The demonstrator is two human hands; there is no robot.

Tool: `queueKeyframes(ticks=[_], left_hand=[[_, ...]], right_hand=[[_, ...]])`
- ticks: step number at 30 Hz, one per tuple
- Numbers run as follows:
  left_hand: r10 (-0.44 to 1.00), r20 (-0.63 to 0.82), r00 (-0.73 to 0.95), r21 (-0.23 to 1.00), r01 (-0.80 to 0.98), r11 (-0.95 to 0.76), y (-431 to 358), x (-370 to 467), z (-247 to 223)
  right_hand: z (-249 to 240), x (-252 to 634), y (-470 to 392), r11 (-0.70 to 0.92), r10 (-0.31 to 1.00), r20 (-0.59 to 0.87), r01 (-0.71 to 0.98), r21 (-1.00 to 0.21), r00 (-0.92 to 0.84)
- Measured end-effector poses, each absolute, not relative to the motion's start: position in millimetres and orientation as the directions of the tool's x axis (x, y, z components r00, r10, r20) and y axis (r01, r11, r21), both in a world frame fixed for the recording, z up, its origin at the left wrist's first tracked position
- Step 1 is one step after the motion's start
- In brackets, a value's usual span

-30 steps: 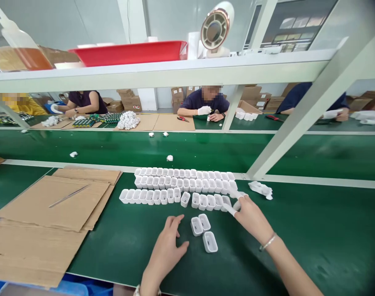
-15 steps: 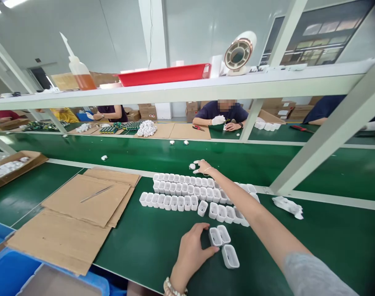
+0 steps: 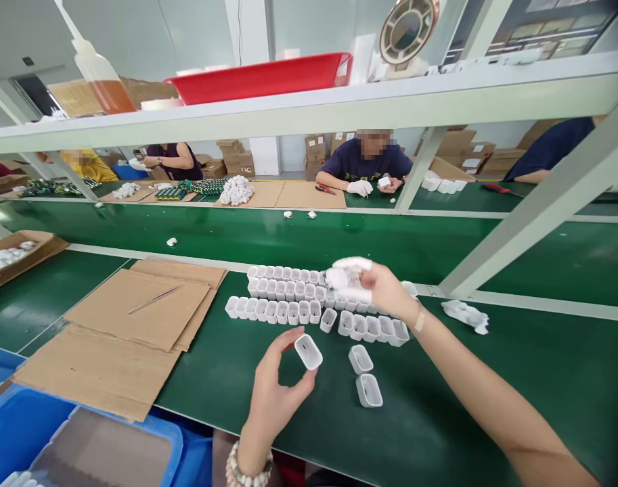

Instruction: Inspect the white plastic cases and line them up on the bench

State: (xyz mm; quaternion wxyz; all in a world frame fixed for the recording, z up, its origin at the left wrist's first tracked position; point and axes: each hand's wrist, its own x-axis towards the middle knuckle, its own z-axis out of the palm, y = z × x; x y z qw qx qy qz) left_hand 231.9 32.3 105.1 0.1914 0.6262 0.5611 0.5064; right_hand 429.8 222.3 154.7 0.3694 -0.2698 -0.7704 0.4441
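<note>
Between the thumb and fingers of my left hand (image 3: 278, 389) is a small white plastic case (image 3: 309, 352), its open side turned up toward me. My right hand (image 3: 377, 284), with white covers on some fingers, grips a small white part (image 3: 338, 279) blurred by motion, above the rows of cases. Two more open cases stand to the right of my left hand, one white case (image 3: 361, 359) just behind the other case (image 3: 370, 391). Beyond them, rows of similar white cases (image 3: 273, 310) stand on the green table, partly hidden by my right hand.
Cardboard sheets (image 3: 110, 372) with tweezers (image 3: 153, 299) lie at left, above blue bins (image 3: 171, 439). A crumpled white wrapper (image 3: 466, 316) lies at right. A shelf (image 3: 288, 105) crosses overhead, with a slanted post (image 3: 532, 196). A co-worker (image 3: 362, 162) sits opposite.
My left hand has taken up a case from the near group and moved left. My right hand has drawn back from the green strip toward me with the white part. The view has tilted down.
</note>
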Motion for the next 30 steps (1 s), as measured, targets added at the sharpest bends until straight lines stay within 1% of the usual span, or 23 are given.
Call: queueKeyframes(ticks=[1,4,6,8,10,12,15,22,27,30], left_hand=[[0.875,0.47,-0.116,0.772,0.534,-0.343,29.8,228.2,111.5],[0.806,0.591,-0.009,0.642,0.61,-0.464,23.0,220.7,126.6],[0.779,0.626,0.043,0.581,0.64,-0.503,18.7,218.1,132.7],[0.766,0.639,0.062,0.547,0.663,-0.51,14.8,217.1,136.2],[0.761,0.645,0.068,0.527,0.682,-0.507,11.7,217.3,138.1],[0.753,0.653,0.079,0.506,0.694,-0.512,9.4,218.1,139.5],[0.744,0.662,0.09,0.483,0.708,-0.515,7.5,218.9,141.0],[0.757,0.646,0.095,0.51,0.685,-0.52,6.9,217.5,140.0],[0.755,0.646,0.113,0.507,0.676,-0.535,8.0,218.6,141.8],[0.761,0.638,0.118,0.51,0.675,-0.533,8.7,220.0,142.6]], right_hand=[[159.4,434.5,199.8,0.501,0.704,0.374,0.049,-0.864,-0.604],[171.6,441.2,148.0,0.68,0.5,0.52,-0.058,-0.731,-0.692],[177.6,441.3,129.7,0.78,0.356,0.592,-0.119,-0.614,-0.723],[181.6,440.5,121.8,0.845,0.274,0.639,-0.137,-0.517,-0.719],[183.6,440.0,119.9,0.875,0.265,0.655,-0.108,-0.471,-0.708],[184.2,439.8,119.9,0.882,0.279,0.656,-0.084,-0.464,-0.701],[183.8,439.6,119.3,0.878,0.277,0.662,-0.097,-0.469,-0.696],[182.8,440.8,114.7,0.872,0.281,0.666,-0.105,-0.477,-0.691],[184.0,440.8,111.9,0.888,0.285,0.703,-0.097,-0.45,-0.651],[182.6,439.5,111.0,0.894,0.275,0.699,-0.092,-0.439,-0.66]])
